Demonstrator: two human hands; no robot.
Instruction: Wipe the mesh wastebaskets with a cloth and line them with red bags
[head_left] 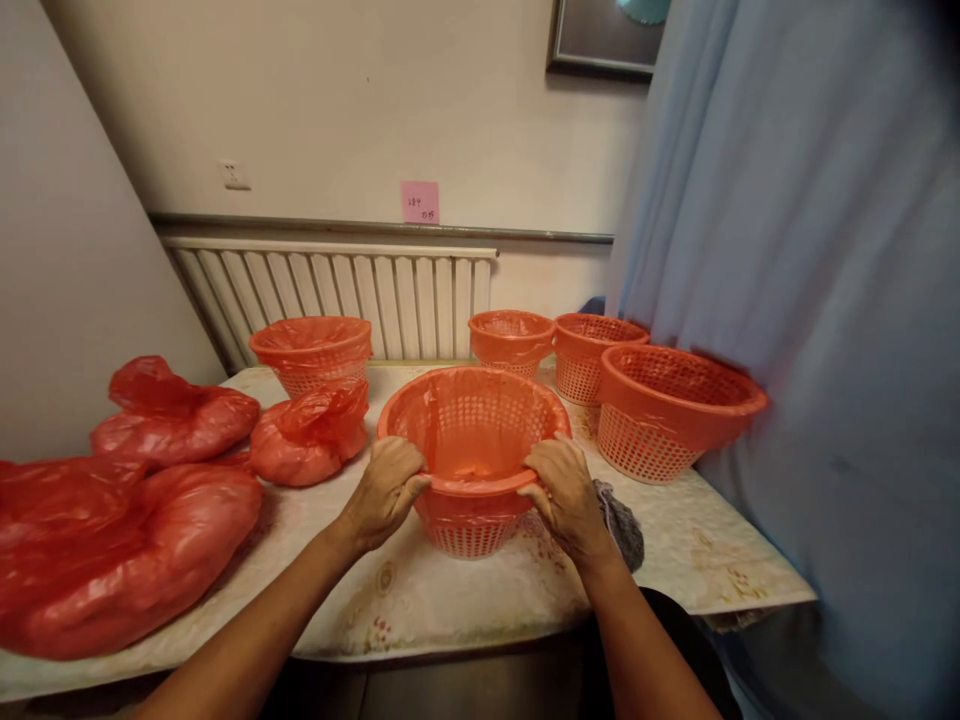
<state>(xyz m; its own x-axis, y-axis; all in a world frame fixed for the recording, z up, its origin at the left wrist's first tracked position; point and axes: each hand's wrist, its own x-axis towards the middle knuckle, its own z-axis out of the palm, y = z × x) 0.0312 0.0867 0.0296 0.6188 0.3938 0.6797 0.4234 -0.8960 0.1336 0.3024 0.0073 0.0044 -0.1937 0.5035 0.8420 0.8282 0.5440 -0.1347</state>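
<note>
- Left grip (388, 490) is holding the lined red basket (478, 532) by its near-left rim, fingers bending over the edge
- Right grip (559, 492) is clasping the near-right rim likewise
- Basket is sitting at the frame's centre, over the table (465, 612)
- Grey bundle (622, 528) is lying beside the right grip

Pink note (420, 202) on wall (337, 110) above white radiator (341, 290); blue curtain (795, 220) right
</note>
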